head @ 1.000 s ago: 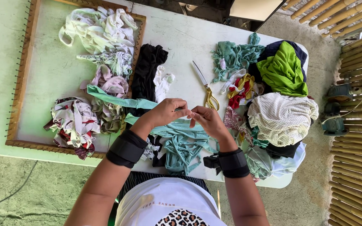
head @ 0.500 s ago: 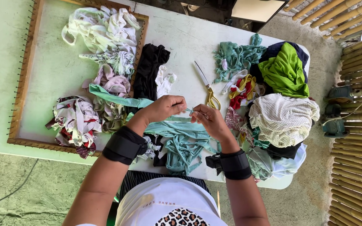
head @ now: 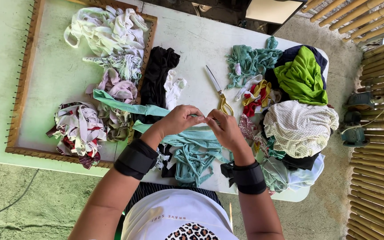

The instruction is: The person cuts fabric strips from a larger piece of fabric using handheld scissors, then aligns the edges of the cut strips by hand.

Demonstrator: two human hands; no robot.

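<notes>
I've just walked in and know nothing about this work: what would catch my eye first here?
Two hands, the left hand and right hand, meet mid-table pinching a teal fabric strip that trails left. Yellow-handled scissors lie just beyond them. A bright green cloth tops the heap at right, and a wooden frame at left holds rag bundles.

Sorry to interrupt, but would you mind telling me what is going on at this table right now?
A person stands over a white table and pinches a teal fabric strip between the left hand and the right hand, which meet above a heap of similar teal strips. The strip trails off to the left toward a wooden frame that holds bundles of cloth. Yellow-handled scissors lie just beyond the hands, and piles of mixed fabric, among them a bright green cloth, sit on the right.
</notes>
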